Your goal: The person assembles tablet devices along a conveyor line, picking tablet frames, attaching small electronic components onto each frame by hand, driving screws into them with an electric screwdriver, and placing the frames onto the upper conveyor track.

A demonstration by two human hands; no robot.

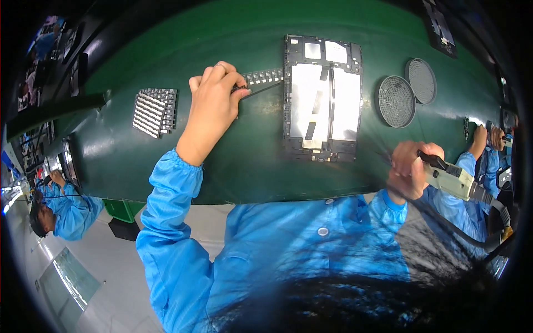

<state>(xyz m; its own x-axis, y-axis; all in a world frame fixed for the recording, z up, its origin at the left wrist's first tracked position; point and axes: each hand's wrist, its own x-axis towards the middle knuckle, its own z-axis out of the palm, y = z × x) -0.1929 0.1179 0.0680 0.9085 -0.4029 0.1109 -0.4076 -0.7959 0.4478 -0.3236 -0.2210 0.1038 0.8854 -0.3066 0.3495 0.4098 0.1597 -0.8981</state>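
My left hand [214, 102] is closed in a pinch on a small dark piece [239, 89], partly hidden by the fingers. Beside it, a strip of small grey parts [264, 76] runs toward an opened tablet-like device [325, 102] with a black frame and silver panels. A thin black strip [265, 89] lies just below that row. At the device's lower right, my right hand [410, 169] wraps around a beige electric screwdriver [452, 178] with a black lever. This hand is slightly blurred, and I cannot make out the tool's tip.
Left on the green table [239, 166] lies a stack of small-part strips [155, 112]. Two round grey gridded dishes [396, 101] [421, 81] sit right of the device. The tool's cable [461, 236] trails at lower right. Co-workers in blue [75, 213] sit on both sides.
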